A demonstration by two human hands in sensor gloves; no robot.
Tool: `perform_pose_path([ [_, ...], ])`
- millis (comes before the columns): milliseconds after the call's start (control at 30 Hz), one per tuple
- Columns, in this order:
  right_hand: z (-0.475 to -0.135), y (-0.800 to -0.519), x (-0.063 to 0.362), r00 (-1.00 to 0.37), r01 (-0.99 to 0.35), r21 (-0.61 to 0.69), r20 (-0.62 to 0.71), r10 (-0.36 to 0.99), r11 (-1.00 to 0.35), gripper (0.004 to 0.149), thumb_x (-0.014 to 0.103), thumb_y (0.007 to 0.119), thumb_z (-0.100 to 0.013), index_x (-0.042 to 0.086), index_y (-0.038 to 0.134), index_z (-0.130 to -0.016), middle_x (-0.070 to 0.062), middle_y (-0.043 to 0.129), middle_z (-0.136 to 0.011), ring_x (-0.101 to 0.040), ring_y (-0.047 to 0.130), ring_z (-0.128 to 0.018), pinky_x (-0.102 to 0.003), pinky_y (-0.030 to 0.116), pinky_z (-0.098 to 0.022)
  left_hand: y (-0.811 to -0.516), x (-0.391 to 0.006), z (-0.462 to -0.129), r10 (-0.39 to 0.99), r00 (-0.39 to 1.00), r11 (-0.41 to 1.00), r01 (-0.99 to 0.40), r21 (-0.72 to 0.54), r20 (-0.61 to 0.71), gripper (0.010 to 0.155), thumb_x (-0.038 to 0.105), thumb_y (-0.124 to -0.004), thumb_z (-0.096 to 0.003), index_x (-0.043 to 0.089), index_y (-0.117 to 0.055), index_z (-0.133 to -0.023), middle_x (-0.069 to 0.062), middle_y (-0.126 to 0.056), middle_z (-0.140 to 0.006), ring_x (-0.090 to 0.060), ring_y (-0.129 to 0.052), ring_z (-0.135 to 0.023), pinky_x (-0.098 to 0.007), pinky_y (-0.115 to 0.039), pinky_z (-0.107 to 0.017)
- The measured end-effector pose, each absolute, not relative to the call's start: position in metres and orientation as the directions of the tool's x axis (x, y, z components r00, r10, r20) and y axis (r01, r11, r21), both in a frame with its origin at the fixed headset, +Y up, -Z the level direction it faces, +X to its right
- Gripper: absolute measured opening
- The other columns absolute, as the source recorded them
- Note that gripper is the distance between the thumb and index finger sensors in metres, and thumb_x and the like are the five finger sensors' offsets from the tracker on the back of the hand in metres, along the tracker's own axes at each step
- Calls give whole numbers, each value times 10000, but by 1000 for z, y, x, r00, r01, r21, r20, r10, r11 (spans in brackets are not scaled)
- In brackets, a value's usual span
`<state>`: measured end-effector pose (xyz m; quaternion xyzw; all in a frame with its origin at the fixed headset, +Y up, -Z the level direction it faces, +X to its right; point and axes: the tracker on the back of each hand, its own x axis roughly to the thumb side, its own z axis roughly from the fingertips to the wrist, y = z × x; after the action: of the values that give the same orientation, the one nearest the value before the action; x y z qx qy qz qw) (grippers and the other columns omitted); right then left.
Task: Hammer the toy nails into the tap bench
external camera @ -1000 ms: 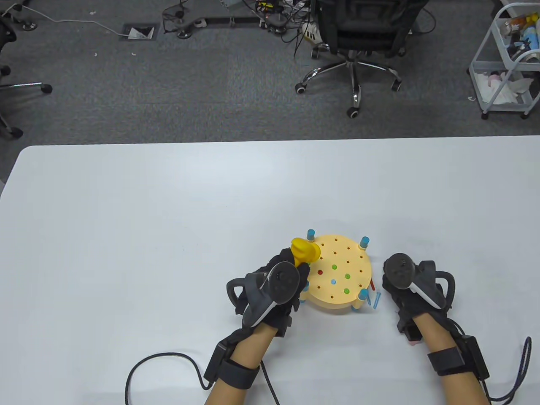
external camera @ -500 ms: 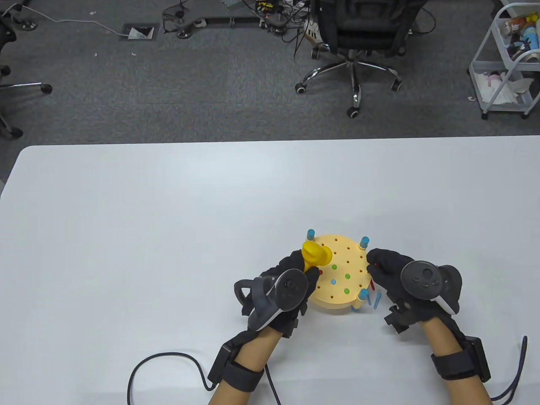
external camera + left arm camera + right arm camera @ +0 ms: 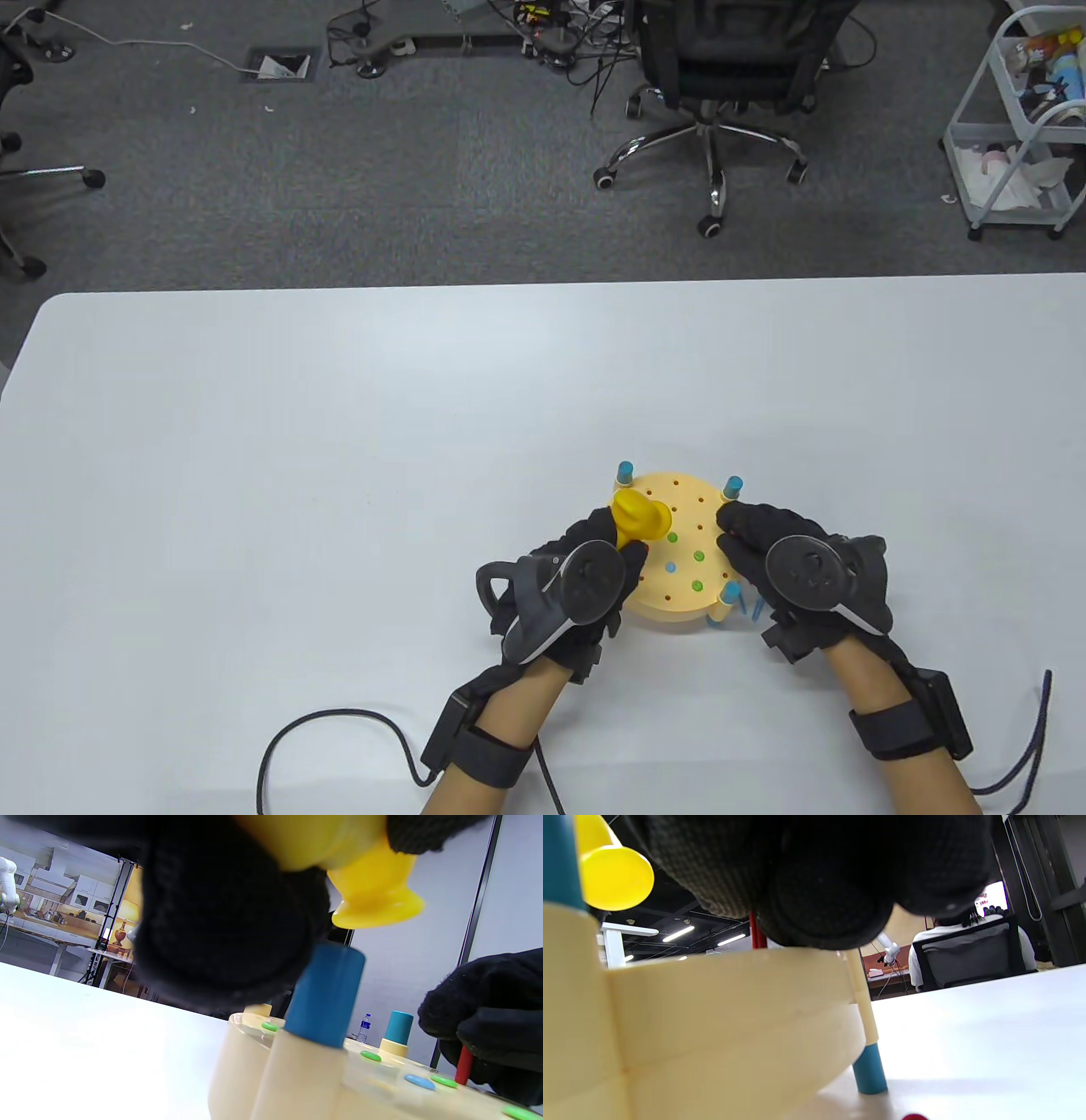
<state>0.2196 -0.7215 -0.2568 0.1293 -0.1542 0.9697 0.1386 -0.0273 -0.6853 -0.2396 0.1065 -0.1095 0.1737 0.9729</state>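
Observation:
A round cream tap bench (image 3: 684,494) with blue corner posts stands near the table's front edge. Green and blue nail heads (image 3: 698,557) sit flush in its top. My left hand (image 3: 594,548) grips a yellow toy hammer (image 3: 639,514) and holds its head above the bench's left side; the hammer face also shows in the left wrist view (image 3: 377,910). My right hand (image 3: 747,531) pinches a red nail (image 3: 463,1065) and holds it upright on the bench's right side. The nail also shows in the right wrist view (image 3: 757,933).
Loose blue nails (image 3: 750,604) lie on the white table (image 3: 339,441) just right of the bench, partly under my right hand. A red nail tip (image 3: 914,1116) lies on the table. An office chair (image 3: 730,76) and a wire cart (image 3: 1027,127) stand on the floor beyond.
My right hand moved from the table beside the bench onto its right side, now pinching a red nail. My left hand shifted the hammer right, over the bench.

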Motion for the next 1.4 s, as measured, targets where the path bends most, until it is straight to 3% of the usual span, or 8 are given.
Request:
perform_pose_path([
  [333,-255,-713,209,-959,-118,-258,281,42,-959,422,389,795,-393,242,826,-788,-13,982,-603,-115,1008,-363,-317,888,-354,-686,-27,-240,310,914,917,-360,174,262,658,574,-679,-352,124,-788,-819,-109,-1026,-467,-208,-1078,-172,-317,-854,-75],
  [567,-256,-718,204,-962,-129,-266,268,56,-955,437,390,800,-392,241,833,-802,-25,972,-608,-136,990,-382,-337,870,-381,-686,-26,-239,306,914,918,-357,172,266,659,574,-679,-352,122,-788,-819,-109,-1026,-467,-209,-1078,-172,-318,-854,-75],
  [667,-255,-715,209,-963,-94,-243,267,27,-965,523,459,766,-391,228,817,-857,-37,959,-653,-159,987,-421,-355,859,-406,-686,-25,-239,304,913,918,-357,175,272,659,573,-680,-352,122,-789,-819,-109,-1027,-467,-209,-1078,-172,-318,-854,-75],
  [767,-255,-703,225,-959,-203,-224,241,147,-953,598,509,734,-392,211,778,-908,-60,939,-714,-179,979,-470,-372,845,-433,-685,-24,-238,304,909,916,-361,175,286,659,574,-681,-352,125,-788,-822,-109,-1026,-470,-210,-1078,-177,-319,-854,-78],
  [900,-273,-690,252,-912,-409,-298,104,397,-862,593,478,722,-418,202,732,-944,-78,899,-774,-204,954,-529,-386,816,-462,-680,-15,-235,265,904,927,-335,170,335,659,579,-708,-346,152,-807,-838,-104,-1041,-479,-220,-1080,-191,-323,-853,-88],
  [1033,-301,-711,257,-896,-443,-127,98,433,-888,690,480,732,-415,195,612,-1031,-110,801,-925,-246,906,-676,-411,779,-516,-670,7,-237,222,901,934,-306,184,372,650,574,-739,-340,177,-822,-847,-93,-1055,-491,-227,-1080,-210,-328,-852,-103],
  [1167,-316,-736,252,-854,-513,-5,108,510,-858,662,465,749,-411,210,640,-1013,-101,818,-920,-251,907,-681,-414,778,-512,-667,38,-248,116,905,968,-194,156,408,651,574,-741,-339,178,-825,-848,-94,-1053,-488,-228,-1077,-211,-331,-848,-105],
  [1400,-317,-746,247,-875,-475,-34,127,468,-879,553,440,741,-415,244,715,-932,-61,873,-851,-215,942,-620,-386,802,-481,-678,73,-259,-60,905,991,3,134,422,653,571,-741,-339,168,-838,-844,-100,-1059,-475,-228,-1078,-198,-334,-848,-98],
])
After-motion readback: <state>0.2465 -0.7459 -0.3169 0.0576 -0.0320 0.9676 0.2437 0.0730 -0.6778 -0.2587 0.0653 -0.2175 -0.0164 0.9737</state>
